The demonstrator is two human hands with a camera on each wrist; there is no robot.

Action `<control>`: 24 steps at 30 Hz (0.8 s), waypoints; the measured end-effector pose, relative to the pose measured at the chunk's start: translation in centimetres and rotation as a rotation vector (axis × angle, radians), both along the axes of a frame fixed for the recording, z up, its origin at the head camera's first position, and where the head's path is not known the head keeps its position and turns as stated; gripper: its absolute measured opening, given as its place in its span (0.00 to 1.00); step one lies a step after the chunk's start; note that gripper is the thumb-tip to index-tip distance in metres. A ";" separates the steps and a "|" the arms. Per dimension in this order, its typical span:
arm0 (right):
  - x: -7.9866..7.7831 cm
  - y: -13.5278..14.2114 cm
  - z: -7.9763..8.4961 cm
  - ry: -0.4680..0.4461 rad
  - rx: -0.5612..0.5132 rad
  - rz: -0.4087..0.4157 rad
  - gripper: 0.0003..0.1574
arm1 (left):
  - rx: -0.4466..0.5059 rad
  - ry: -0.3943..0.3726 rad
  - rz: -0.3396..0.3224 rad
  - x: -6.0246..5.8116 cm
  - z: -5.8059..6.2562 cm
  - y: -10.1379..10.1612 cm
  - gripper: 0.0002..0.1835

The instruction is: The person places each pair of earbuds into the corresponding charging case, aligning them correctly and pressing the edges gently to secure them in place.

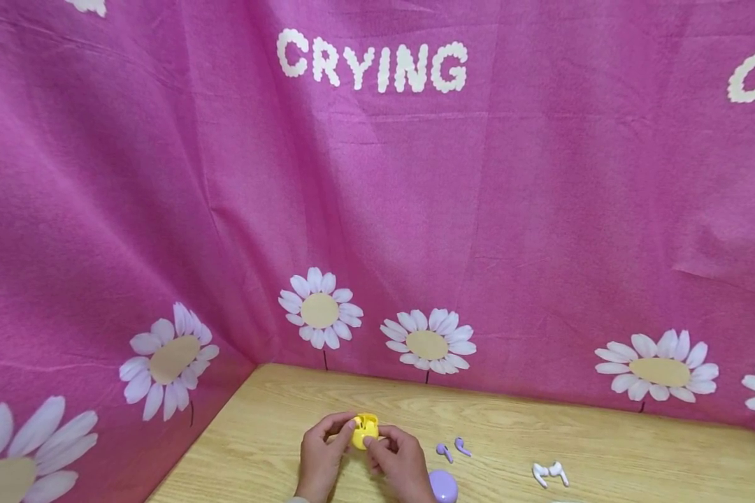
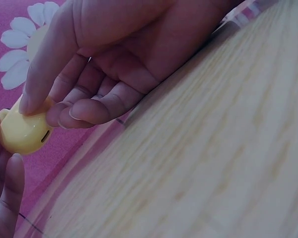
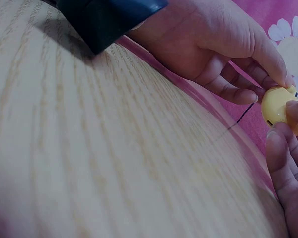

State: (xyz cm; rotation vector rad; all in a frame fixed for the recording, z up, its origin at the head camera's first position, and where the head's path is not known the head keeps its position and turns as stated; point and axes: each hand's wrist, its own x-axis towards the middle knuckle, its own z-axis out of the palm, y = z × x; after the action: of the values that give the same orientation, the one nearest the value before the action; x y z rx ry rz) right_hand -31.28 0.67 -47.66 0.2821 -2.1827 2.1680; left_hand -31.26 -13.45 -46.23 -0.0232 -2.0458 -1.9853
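Both hands hold a small yellow earbud case (image 1: pixel 360 441) above the wooden table. Its lid stands raised in the head view; the inside is too small to make out clearly. My left hand (image 1: pixel 324 450) pinches the case from its left side, thumb near the lid opening. From the other side my right hand (image 1: pixel 404 460) grips it, with the thumb on its front. A dark slot shows on the rounded yellow case (image 2: pixel 25 131) in the left wrist view. Fingers cover part of the yellow case (image 3: pixel 274 106) in the right wrist view.
Two purple earbuds (image 1: pixel 444 451) lie right of the hands, with a round purple case (image 1: pixel 443 485) nearer the front. Farther right lie two white earbuds (image 1: pixel 541 474). Pink cloth (image 1: pixel 377 209) with daisies hangs behind and left of the wooden table (image 1: pixel 239 447).
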 end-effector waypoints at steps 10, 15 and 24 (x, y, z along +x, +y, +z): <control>-0.7 -0.1 -1.1 0.012 0.004 -0.019 0.15 | -0.018 0.038 0.021 1.0 1.1 0.2 0.11; -0.8 -0.1 -1.3 0.004 -0.011 -0.008 0.16 | -0.009 0.009 0.046 -0.4 -0.6 0.0 0.10; -0.9 -0.1 -1.4 0.038 0.018 -0.017 0.14 | -0.056 0.062 0.068 -1.2 -2.0 -0.2 0.10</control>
State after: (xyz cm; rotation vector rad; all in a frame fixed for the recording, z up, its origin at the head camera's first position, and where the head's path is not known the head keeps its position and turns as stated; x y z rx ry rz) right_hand -32.19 0.54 -49.11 0.3020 -2.1775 2.1167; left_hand -32.50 -13.63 -48.23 -0.0259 -2.0358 -1.8634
